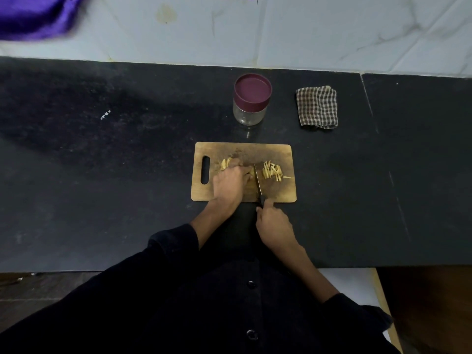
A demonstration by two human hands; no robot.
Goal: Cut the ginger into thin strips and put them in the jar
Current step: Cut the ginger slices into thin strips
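The ginger (251,171) lies on the wooden cutting board (281,152) in the middle of the frame, mostly hidden under the left hand (228,181). That hand presses down on it with its fingers curled and bunched together, the fingertips tucked against the piece just left of the blade. A small heap of uncut or partly cut pieces (225,164) shows past the knuckles, toward the board's handle slot. On the right half of the board lies a loose pile of thin strips (272,170), pale yellow, a few strays at its right edge.

The knife (257,180) stands between the held piece and the strips, blade running from the board's lower edge up toward its centre. The right hand (274,224) grips the dark handle at the board's lower edge, fingers wrapped closed round it, the forefinger stretched forward along the top near the blade.

Above the board, well apart from it, stands the jar (251,99), clear glass with its maroon lid (252,88) on. To its right lies a folded checked cloth (317,107). All rest on a dark stone counter (102,162). Purple fabric (33,16) shows at the upper left of the frame, blurred.
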